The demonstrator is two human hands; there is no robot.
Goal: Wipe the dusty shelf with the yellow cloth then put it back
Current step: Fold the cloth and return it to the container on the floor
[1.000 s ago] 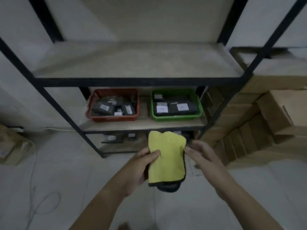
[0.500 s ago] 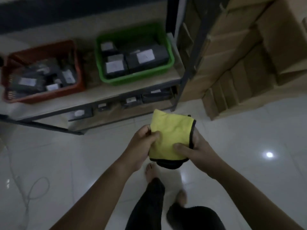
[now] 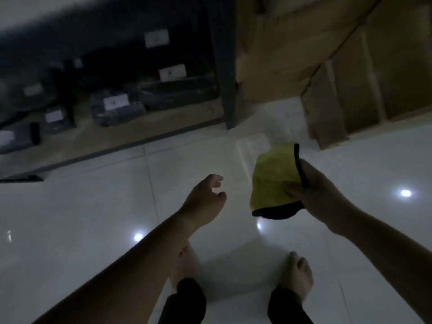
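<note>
The folded yellow cloth (image 3: pixel 273 181) with a black edge hangs over the white floor, pinched between thumb and fingers of my right hand (image 3: pixel 313 195). My left hand (image 3: pixel 205 199) floats to its left, apart from the cloth, fingers loosely curled and holding nothing. The bottom board of the shelf (image 3: pixel 121 134) lies at upper left, low to the floor, its black corner post (image 3: pixel 224 66) standing just beyond the cloth. A white tray-like thing (image 3: pixel 252 146) rests on the floor right behind the cloth.
Several dark labelled packages (image 3: pixel 117 106) sit on the bottom board. Stacked cardboard boxes (image 3: pixel 346 66) fill the upper right. My bare feet (image 3: pixel 299 274) stand on glossy white tiles (image 3: pixel 81 218) at the bottom of the view.
The view has tilted down to the floor and bottom board. My left hand has let go of the cloth; my right hand alone holds it, further right.
</note>
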